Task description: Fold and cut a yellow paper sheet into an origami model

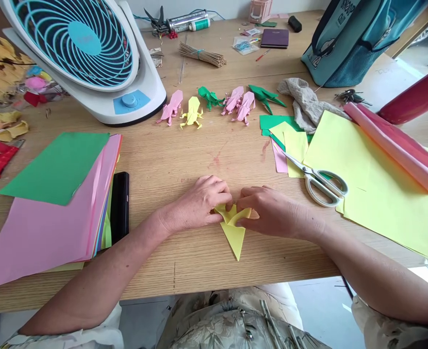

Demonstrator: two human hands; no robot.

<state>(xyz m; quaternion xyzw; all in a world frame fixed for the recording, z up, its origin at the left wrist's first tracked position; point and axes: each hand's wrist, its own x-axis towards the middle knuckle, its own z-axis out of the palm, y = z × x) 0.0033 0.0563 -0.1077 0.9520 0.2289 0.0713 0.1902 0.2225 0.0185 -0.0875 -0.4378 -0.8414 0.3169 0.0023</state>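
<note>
Yellow paper (235,236), part-folded, we are pinching with left hand (198,204) and right hand (269,209); six finished figures (233,99) are lying beyond.

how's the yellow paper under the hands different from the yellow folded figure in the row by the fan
The yellow piece is a flat wedge, tip toward the person; the yellow figure has legs sticking out. The yellow piece is pinched by the left hand and right hand; the yellow figure lies untouched between a pink figure and a green figure. Both are yellow paper on the table.
</note>
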